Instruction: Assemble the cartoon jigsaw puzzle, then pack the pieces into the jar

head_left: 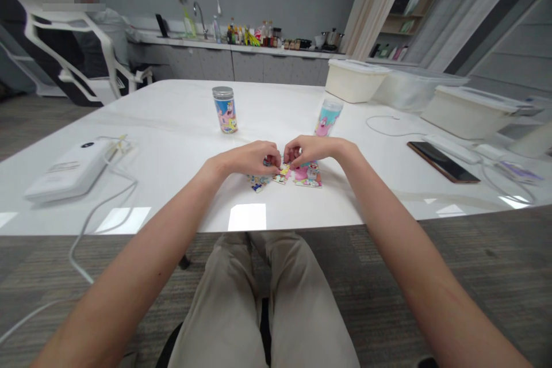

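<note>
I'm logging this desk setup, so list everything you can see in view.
table: 1, white, in front of the person
puzzle pieces: several, pink, yellow and blue, on the table at the hands
jars: 2, blue and pale teal, on the table beyond the hands
phone: 1, dark, on the table at right
white box: 1, white, on the table at left
storage tubs: 3, white and clear, at the table's far right
chair: 1, white and black, back left
bottles: several, mixed colours, on the far counter
trousers: 1 pair, beige, below the table
left hand: 1, at the pieces
right hand: 1, at the pieces
</note>
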`<state>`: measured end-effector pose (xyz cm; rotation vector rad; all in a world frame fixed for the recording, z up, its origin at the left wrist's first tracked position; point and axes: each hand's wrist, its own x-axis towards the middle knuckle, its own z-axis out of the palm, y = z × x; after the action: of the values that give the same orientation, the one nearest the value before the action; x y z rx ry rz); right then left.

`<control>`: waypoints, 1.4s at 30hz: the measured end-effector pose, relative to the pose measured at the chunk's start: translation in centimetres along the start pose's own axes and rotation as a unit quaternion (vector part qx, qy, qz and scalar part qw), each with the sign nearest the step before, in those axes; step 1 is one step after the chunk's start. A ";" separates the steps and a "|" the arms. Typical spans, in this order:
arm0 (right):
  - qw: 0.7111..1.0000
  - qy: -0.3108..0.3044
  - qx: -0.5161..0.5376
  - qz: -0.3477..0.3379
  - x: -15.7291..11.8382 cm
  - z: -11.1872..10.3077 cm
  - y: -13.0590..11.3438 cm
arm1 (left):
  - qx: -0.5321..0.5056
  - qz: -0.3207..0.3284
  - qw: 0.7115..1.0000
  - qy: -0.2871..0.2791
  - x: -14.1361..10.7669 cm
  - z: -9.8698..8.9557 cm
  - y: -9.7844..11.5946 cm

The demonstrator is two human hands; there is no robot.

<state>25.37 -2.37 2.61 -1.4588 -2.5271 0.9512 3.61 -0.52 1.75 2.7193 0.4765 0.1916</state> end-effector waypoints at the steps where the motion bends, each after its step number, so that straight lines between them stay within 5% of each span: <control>1: 1.000 -0.001 0.000 -0.001 0.0 0.0 0.0 | -0.002 0.000 1.000 -0.002 0.0 0.0 0.1; 14: 0.999 -0.018 -0.012 -0.028 0.1 0.1 -0.1 | -0.026 -0.013 0.998 -0.048 0.3 0.3 0.3; 42: 1.000 -0.010 -0.010 -0.019 -0.3 0.2 -0.9 | -0.041 -0.054 0.998 -0.019 0.0 0.1 0.1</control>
<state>24.77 -3.01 3.01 -1.4072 -2.5761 0.9421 3.63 -0.60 1.70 2.6037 0.5900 0.1273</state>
